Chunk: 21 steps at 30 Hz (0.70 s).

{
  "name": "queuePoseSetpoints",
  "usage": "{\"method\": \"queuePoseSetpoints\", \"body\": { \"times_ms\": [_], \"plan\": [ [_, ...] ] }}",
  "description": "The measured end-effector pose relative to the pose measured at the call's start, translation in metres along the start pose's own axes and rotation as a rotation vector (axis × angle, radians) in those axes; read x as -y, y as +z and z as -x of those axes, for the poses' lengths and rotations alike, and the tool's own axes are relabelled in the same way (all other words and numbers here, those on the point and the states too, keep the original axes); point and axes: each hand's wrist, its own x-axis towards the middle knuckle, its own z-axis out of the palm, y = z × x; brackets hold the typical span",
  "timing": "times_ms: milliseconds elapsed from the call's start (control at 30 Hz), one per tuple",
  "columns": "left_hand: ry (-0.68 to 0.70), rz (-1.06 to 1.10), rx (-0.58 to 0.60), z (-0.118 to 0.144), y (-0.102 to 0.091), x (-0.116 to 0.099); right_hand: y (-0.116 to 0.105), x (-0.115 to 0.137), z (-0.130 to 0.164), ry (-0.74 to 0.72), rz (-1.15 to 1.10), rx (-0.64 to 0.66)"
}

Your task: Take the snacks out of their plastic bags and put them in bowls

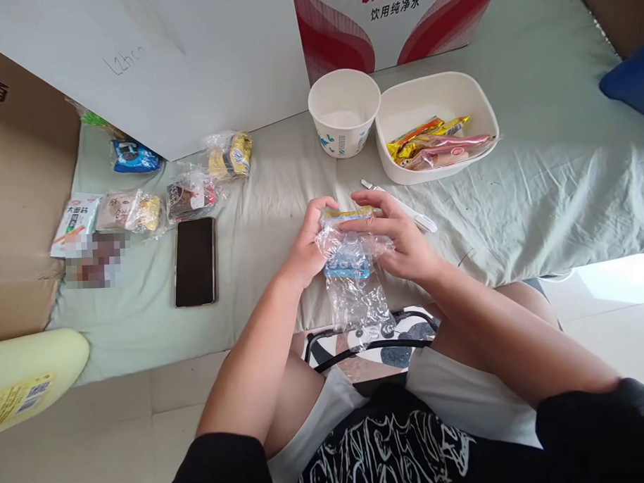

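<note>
- Wrapped packet (347,267): in the head view it is between the two hands, close to the near edge of the green cloth (269,236), its blue print below a yellow strip and loose clear film hanging toward the lap.
- The left hand (310,243) has its fingers curled round the packet's left side, holding it; the right hand (404,240) lays its fingers over the film from the other side, bent and slightly spread, so both hold the same thing.
- The step in hand looks like handling the crinkled film; whether it is torn open or whole, I cannot tell.
- The next move seems to call for a steady left hold and a light pinch by the right fingers, since thin film is likely to slip or bunch.
- The slim white tool (400,207) lies just beyond the right hand, partly hidden by it.
- Farther off stand the paper cup (344,117) and, just beside it, the white tub (428,174) with yellow and pink packs (445,151) inside; the phone (194,262) lies well to the left.
</note>
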Motion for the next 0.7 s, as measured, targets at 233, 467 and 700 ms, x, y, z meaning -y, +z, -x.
{"method": "queuePoseSetpoints", "body": {
  "times_ms": [233, 467, 700],
  "plan": [
    [-0.038, 0.013, -0.052, -0.002, -0.004, -0.008, -0.002, 0.002, -0.002, -0.023, 0.037, 0.124],
    [-0.122, 0.227, 0.024, -0.004, -0.013, -0.012, 0.006, -0.006, -0.004, -0.015, 0.078, 0.068],
    [-0.034, 0.402, -0.079, -0.011, -0.028, -0.004, -0.013, -0.021, -0.004, -0.015, -0.067, -0.143]
  ]
}}
